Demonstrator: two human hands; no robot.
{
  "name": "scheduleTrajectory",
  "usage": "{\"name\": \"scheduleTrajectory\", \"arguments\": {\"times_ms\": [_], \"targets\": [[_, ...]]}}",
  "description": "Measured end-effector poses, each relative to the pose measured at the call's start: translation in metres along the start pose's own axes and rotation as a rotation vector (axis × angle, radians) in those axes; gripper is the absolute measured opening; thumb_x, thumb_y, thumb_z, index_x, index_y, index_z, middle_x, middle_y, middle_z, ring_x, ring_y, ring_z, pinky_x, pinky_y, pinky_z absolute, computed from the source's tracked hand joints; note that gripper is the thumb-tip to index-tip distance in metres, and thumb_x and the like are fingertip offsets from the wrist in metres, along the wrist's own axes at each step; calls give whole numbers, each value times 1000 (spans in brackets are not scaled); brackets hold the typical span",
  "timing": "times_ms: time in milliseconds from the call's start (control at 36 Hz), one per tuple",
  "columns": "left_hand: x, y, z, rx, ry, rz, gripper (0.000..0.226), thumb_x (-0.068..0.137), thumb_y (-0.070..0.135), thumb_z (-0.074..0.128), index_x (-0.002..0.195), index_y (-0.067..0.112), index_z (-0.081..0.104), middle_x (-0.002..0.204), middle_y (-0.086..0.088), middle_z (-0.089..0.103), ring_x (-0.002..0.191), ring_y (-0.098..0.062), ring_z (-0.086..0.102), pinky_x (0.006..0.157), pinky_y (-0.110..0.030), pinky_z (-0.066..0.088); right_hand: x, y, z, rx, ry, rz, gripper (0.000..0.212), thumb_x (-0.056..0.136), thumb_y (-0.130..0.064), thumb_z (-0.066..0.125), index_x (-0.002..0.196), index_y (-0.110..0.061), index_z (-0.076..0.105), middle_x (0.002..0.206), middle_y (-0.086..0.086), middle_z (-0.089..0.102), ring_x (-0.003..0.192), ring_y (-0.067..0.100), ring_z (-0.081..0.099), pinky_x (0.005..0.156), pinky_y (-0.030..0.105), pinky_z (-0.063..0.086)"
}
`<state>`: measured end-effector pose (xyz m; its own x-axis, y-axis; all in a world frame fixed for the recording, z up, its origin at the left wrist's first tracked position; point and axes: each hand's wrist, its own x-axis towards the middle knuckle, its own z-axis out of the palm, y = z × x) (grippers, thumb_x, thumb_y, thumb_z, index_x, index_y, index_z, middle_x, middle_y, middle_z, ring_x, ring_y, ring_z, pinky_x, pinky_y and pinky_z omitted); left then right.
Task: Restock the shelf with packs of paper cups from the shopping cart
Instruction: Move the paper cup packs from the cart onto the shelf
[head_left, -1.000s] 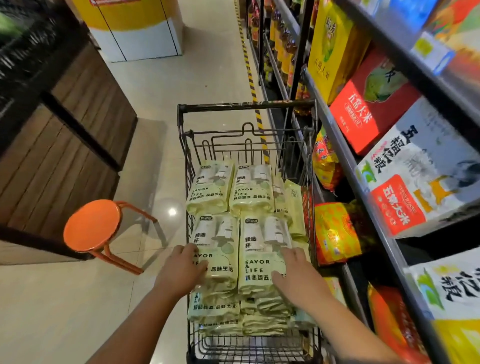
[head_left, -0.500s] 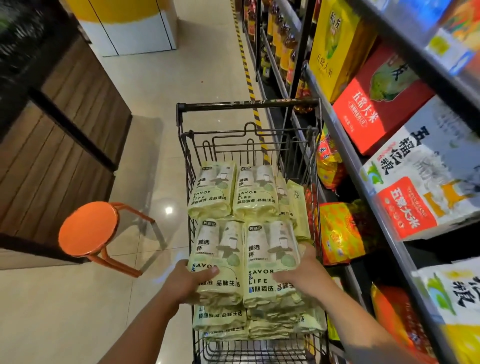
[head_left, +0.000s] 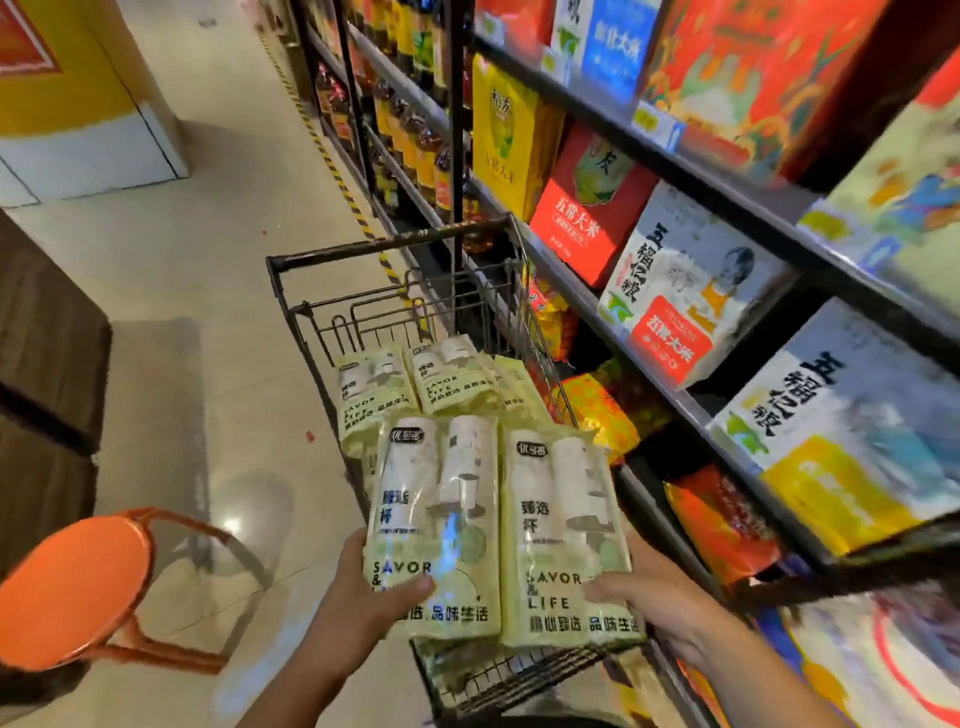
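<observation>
Pale glossy floor tiles (head_left: 218, 270) are filling the centre and left of the frame, catching a bright glare spot low down. A yellow-and-white pillar (head_left: 78, 114) is standing at upper left, a dark wooden counter (head_left: 47, 374) is running along the left edge, and an orange stool (head_left: 72, 587) is sitting at lower left. Yellow-black hazard tape (head_left: 332, 171) is trailing up the aisle.

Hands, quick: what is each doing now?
Left hand: closed on left pale green plastic cup pack.
Right hand: closed on right pale green pack.

"SAVOR & LIFE" on cup pack (head_left: 563, 540)
</observation>
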<state>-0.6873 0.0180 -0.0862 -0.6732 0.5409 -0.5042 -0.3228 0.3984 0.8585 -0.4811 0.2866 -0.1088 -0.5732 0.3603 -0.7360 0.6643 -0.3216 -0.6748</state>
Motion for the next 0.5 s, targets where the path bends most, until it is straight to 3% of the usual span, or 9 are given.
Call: {"name": "scheduleTrajectory", "arguments": {"times_ms": [56, 167, 250, 306, 389, 444, 500], "targets": [[-5, 3, -2, 30, -58, 37, 84, 72, 36, 89, 138, 34, 37, 113, 12, 68, 89, -1, 70, 70, -28, 53, -40, -1, 18, 84, 22, -41, 91, 56, -14, 95, 131, -39, 52, 117, -2, 75, 109, 24, 71, 93, 46, 56], [-15, 2, 4, 85, -186, 104, 79, 75, 25, 87, 137, 33, 39, 117, 13, 65, 87, 7, 69, 61, -15, 52, -95, 26, 37, 259, 173, -129, 70, 71, 16, 77, 126, -19, 51, 90, 2, 78, 77, 13, 76, 58, 25, 58], [-26, 0, 15, 110, -285, 137, 88, 70, 32, 93, 139, 34, 39, 120, 9, 67, 91, 4, 70, 65, -16, 53, -122, 54, 45, 344, 257, -154, 82, 62, 17, 80, 130, -17, 51, 99, 4, 78, 90, 21, 76, 69, 35, 60], [-34, 1, 23, 132, -343, 157, 91, 67, 35, 94, 138, 37, 37, 122, 12, 66, 88, 11, 68, 65, -13, 50, -140, 70, 46, 425, 280, -182, 83, 56, 12, 82, 129, -14, 54, 108, 12, 76, 100, 31, 73, 82, 48, 59], [-43, -1, 35, 212, -429, 191, 119, 48, 58, 93, 148, 35, 32, 132, 12, 60, 102, 2, 65, 69, -12, 46, -163, 92, 45, 493, 294, -219, 90, 52, -11, 95, 133, -14, 56, 121, 18, 71, 112, 40, 68, 101, 61, 49], [-47, -6, 44, 277, -450, 199, 139, 35, 68, 84, 155, 31, 23, 142, 8, 51, 118, -15, 57, 79, -22, 45, -176, 107, 44, 533, 379, -216, 97, 47, -27, 100, 133, -20, 56, 121, 13, 72, 113, 37, 68, 103, 60, 48], [-53, -8, 53, 325, -490, 211, 142, 32, 72, 85, 155, 35, 24, 145, 9, 47, 122, -16, 53, 95, -35, 47, -189, 118, 45, 545, 455, -226, 95, 47, -39, 100, 131, -30, 56, 122, 5, 73, 114, 32, 68, 105, 57, 47]]}}
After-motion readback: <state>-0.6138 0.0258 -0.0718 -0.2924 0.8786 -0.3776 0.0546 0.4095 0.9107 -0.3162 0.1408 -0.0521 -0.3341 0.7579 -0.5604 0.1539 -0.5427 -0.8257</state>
